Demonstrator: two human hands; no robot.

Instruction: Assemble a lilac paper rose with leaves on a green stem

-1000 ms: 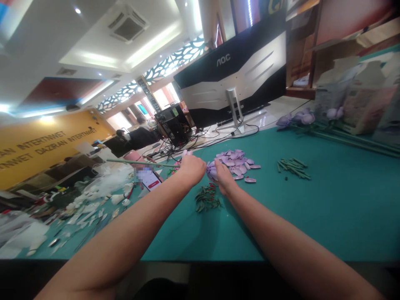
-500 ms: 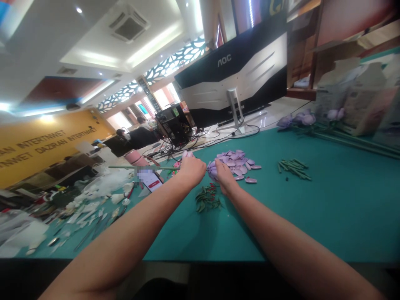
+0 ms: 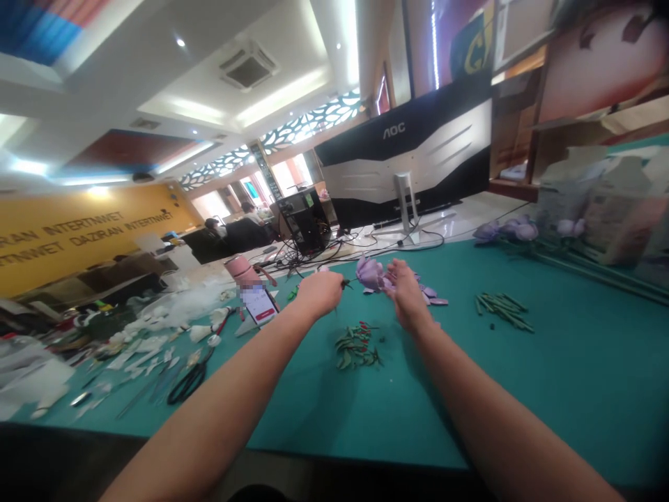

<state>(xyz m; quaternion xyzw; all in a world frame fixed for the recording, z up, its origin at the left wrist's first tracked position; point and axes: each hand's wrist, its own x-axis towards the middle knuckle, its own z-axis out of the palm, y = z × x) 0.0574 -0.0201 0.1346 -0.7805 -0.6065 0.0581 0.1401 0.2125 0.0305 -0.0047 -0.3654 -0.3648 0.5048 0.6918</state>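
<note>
From the head view, a purple flower is held between both hands, lying roughly level, bloom pointing right. Its thin dark stem runs left into the left hand, which is closed in a tight, narrow pinch on it, as far as can be seen. The right hand is the nearer one to the bloom, with its fingers just beside the petals; whether anything is pinched there can't be told. Loose petals are seen just past the right hand, and a leaf sprig lies on the teal table below the grip. A phone sits left of the left hand.
</note>
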